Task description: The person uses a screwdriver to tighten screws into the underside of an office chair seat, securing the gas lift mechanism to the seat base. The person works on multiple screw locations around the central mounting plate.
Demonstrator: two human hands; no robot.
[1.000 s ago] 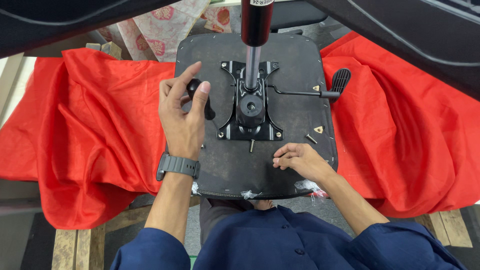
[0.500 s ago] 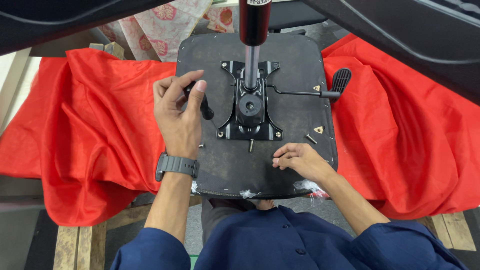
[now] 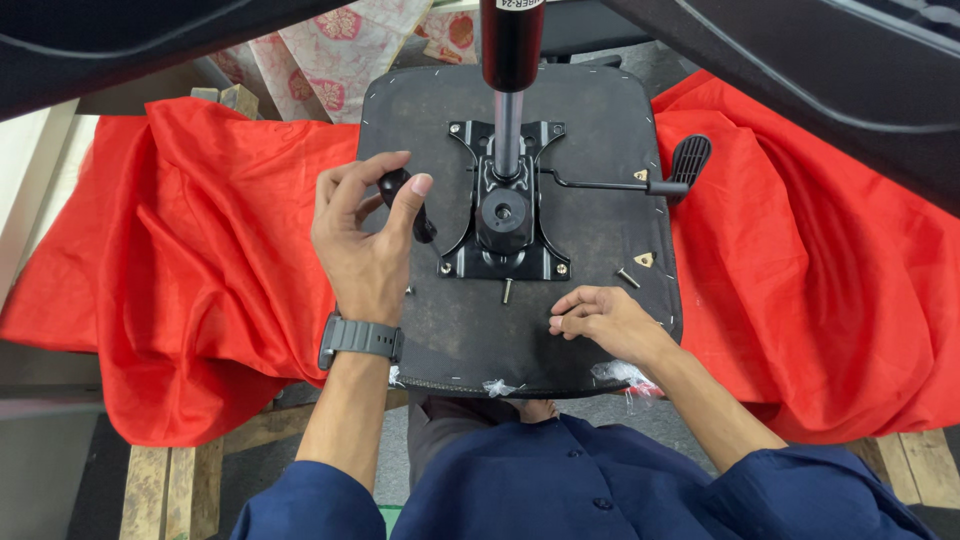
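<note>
**Upturned seat pan, knob in the left hand**

The left hand (image 3: 365, 240) curls its fingers (image 3: 418, 190) around a black knob (image 3: 397, 190), pinching it just left of the black mechanism plate (image 3: 505, 215), which sits at the middle of the chair seat underside (image 3: 590, 130). The seat lies face down on a red cloth (image 3: 180, 250) that likely cushions it. The right hand (image 3: 600, 318) rests on the seat's near edge, fingers loosely bent and holding nothing, seemingly steadying it. Loose bolts (image 3: 628, 278) lie beside the plate; whether the knob is threaded in is unclear. A lever with black paddle (image 3: 688, 160) juts right.
</note>
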